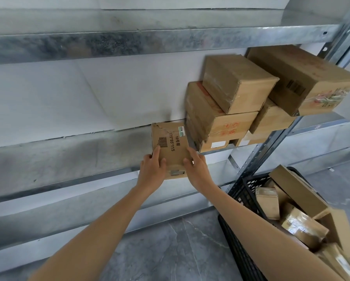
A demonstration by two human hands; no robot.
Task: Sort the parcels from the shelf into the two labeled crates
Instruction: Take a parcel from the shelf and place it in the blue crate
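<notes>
cardboard parcel (170,147) on the metal shelf (68,157), my left hand (151,169) and right hand (196,167) curled round its near sides; black crate (249,185) of parcels sits lower right

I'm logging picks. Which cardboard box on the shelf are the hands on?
The lone box printed 175*95*115, left of the stack: left hand and right hand grip its near end.

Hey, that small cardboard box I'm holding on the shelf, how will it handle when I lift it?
Probably stiff: the box shows flat faces and straight edges between the left hand and right hand. Likely light, being small and gripped by its sides alone. Its crumpled far corner may give if squeezed.
</notes>
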